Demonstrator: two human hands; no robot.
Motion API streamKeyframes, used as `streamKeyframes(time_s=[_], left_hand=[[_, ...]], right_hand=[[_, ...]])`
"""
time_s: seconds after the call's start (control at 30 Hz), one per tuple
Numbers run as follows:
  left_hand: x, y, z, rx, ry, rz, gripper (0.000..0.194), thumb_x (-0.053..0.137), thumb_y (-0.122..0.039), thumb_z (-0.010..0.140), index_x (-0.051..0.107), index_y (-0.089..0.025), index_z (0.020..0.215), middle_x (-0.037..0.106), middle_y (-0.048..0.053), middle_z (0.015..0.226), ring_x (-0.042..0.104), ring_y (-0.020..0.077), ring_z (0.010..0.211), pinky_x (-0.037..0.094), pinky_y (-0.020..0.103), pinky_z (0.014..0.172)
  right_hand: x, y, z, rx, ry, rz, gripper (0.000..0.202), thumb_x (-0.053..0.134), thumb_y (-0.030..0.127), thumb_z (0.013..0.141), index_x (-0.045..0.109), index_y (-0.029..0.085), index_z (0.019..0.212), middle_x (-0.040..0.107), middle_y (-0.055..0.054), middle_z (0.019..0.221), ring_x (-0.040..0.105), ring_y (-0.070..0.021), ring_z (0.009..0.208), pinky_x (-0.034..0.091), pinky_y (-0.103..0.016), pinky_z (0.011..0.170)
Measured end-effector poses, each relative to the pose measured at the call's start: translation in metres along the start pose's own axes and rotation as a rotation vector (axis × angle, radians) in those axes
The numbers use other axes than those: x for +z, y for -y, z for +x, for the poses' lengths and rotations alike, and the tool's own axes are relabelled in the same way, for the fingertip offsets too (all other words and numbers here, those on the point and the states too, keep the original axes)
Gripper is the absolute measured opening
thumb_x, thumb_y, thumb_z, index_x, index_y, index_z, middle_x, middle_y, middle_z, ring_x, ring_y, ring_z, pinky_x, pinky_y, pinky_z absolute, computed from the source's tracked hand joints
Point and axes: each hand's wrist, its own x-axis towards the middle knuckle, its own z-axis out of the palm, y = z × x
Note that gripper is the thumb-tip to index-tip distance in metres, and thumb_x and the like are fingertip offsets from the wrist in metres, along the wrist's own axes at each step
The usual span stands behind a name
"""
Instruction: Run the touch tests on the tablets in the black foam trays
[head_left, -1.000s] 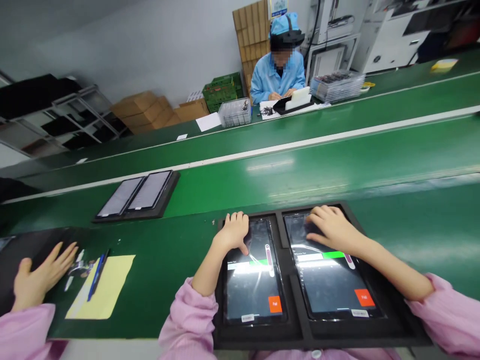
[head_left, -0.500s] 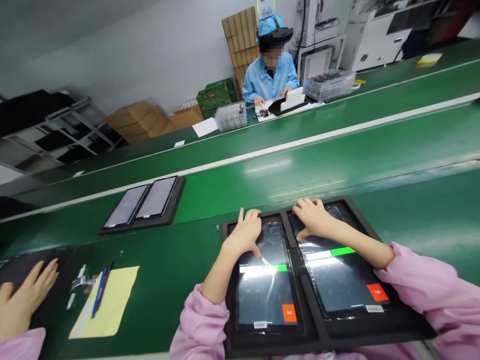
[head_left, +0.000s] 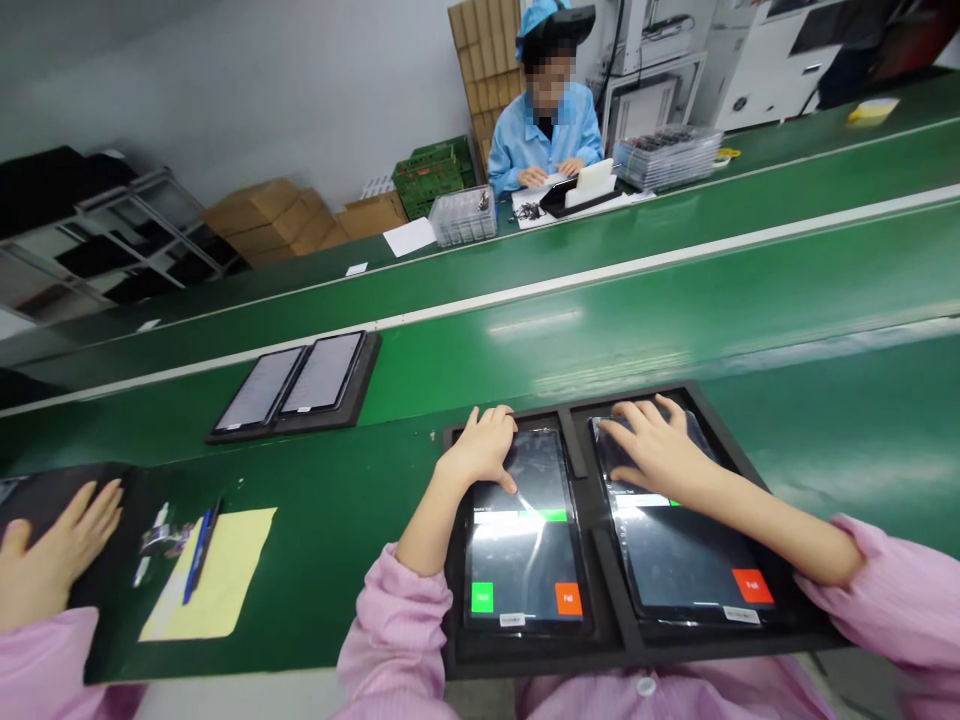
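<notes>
Two tablets lie side by side in a black foam tray in front of me. My left hand (head_left: 481,447) rests at the far left corner of the left tablet (head_left: 525,565), thumb apart over its screen and fingers at the tray's edge. My right hand (head_left: 660,445), fingers spread, lies over the upper part of the right tablet (head_left: 686,560). The left screen shows a green button at lower left and a red "Fail" button at lower right. On the right screen a red button is visible. The foam tray (head_left: 615,600) surrounds both.
Another tray with two tablets (head_left: 322,372) lies beyond, on the green belt. To the left are a yellow sheet (head_left: 232,580), a blue pen (head_left: 198,555) and a neighbour's hand (head_left: 67,550) on a black tray. Across the line sits a person in blue (head_left: 546,140).
My right hand has shifted right over its tablet, its fingers spreading. A green button has appeared at the left screen's lower left. My left hand stays at the same corner.
</notes>
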Motion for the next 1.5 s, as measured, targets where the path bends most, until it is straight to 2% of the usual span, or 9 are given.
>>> streamKeyframes(time_s=[0.27, 0.4, 0.53, 0.7, 0.83, 0.97, 1.13, 1.23, 1.5], left_hand=[[0.006, 0.002, -0.007, -0.099, 0.033, -0.059, 0.092, 0.097, -0.04, 0.056, 0.048, -0.018, 0.132, 0.047, 0.02, 0.145, 0.042, 0.0399, 0.14, 0.024, 0.069, 0.119], [0.004, -0.004, -0.005, -0.053, 0.027, -0.116, 0.087, 0.089, -0.048, 0.071, 0.043, -0.016, 0.138, 0.03, 0.027, 0.158, 0.023, 0.0432, 0.152, 0.02, 0.071, 0.12], [0.006, -0.025, 0.002, 0.138, -0.19, -0.079, 0.054, 0.071, -0.045, 0.091, 0.049, -0.018, 0.133, 0.034, 0.021, 0.157, 0.029, 0.0371, 0.151, 0.026, 0.062, 0.123], [0.018, -0.038, 0.01, 0.303, -0.274, -0.055, 0.031, 0.06, -0.032, 0.099, 0.053, -0.02, 0.126, 0.053, 0.012, 0.136, 0.052, 0.0276, 0.127, 0.048, 0.043, 0.107], [0.024, -0.035, 0.015, 0.232, -0.255, -0.024, 0.03, 0.054, -0.032, 0.102, 0.052, -0.015, 0.127, 0.058, 0.013, 0.132, 0.055, 0.0277, 0.121, 0.048, 0.042, 0.105], [0.016, -0.035, 0.016, 0.21, -0.205, 0.01, 0.029, 0.044, -0.031, 0.105, 0.053, -0.016, 0.128, 0.06, 0.01, 0.133, 0.056, 0.0269, 0.117, 0.049, 0.041, 0.1], [0.005, -0.034, 0.016, 0.147, -0.158, 0.054, 0.031, 0.036, -0.021, 0.104, 0.059, -0.019, 0.125, 0.064, 0.008, 0.125, 0.06, 0.0259, 0.108, 0.052, 0.042, 0.093], [0.006, -0.03, 0.017, 0.146, -0.153, 0.034, 0.036, 0.037, -0.013, 0.099, 0.06, -0.019, 0.125, 0.065, 0.009, 0.125, 0.06, 0.0251, 0.108, 0.053, 0.042, 0.095], [0.012, -0.023, 0.006, 0.227, -0.158, -0.116, 0.052, 0.04, -0.005, 0.085, 0.066, -0.022, 0.126, 0.056, 0.011, 0.141, 0.053, 0.0252, 0.129, 0.047, 0.042, 0.113]], right_hand=[[-0.02, 0.119, -0.072, -0.272, -0.162, 0.446, 0.021, 0.074, 0.026, 0.095, 0.066, 0.022, 0.113, 0.059, -0.011, 0.121, 0.053, -0.0316, 0.111, 0.028, -0.056, 0.109], [-0.001, 0.176, -0.056, -0.33, -0.089, 0.4, 0.055, 0.086, 0.056, 0.089, 0.065, 0.022, 0.127, 0.053, -0.018, 0.138, 0.048, -0.0375, 0.12, 0.027, -0.061, 0.111], [0.004, 0.194, -0.044, -0.401, -0.004, 0.358, 0.075, 0.07, 0.078, 0.092, 0.058, 0.022, 0.141, 0.042, -0.02, 0.15, 0.042, -0.0399, 0.129, 0.024, -0.064, 0.113], [-0.002, 0.156, -0.068, -0.317, -0.17, 0.325, 0.066, 0.064, 0.071, 0.099, 0.059, 0.019, 0.14, 0.051, -0.021, 0.141, 0.044, -0.0369, 0.127, 0.004, -0.061, 0.118], [-0.005, 0.104, -0.116, -0.17, -0.291, 0.335, 0.033, 0.052, 0.045, 0.11, 0.069, 0.02, 0.122, 0.054, -0.018, 0.134, 0.05, -0.0341, 0.118, 0.012, -0.059, 0.117], [-0.011, 0.064, -0.147, -0.13, -0.218, 0.268, 0.04, 0.039, 0.05, 0.112, 0.072, 0.028, 0.118, 0.045, -0.016, 0.147, 0.048, -0.0385, 0.121, 0.014, -0.067, 0.111], [-0.009, 0.009, -0.138, 0.261, -0.239, 0.13, 0.047, 0.03, 0.038, 0.11, 0.073, 0.018, 0.108, 0.057, -0.017, 0.122, 0.057, -0.035, 0.104, 0.044, -0.05, 0.084], [-0.002, -0.016, -0.126, 0.389, -0.122, -0.062, 0.039, 0.034, 0.014, 0.101, 0.073, 0.013, 0.105, 0.06, -0.017, 0.111, 0.059, -0.0298, 0.089, 0.045, -0.04, 0.066], [0.049, -0.057, -0.099, 0.42, -0.2, 0.059, 0.044, 0.05, 0.004, 0.075, 0.078, 0.017, 0.106, 0.05, -0.016, 0.126, 0.055, -0.0341, 0.106, 0.052, -0.045, 0.083]])
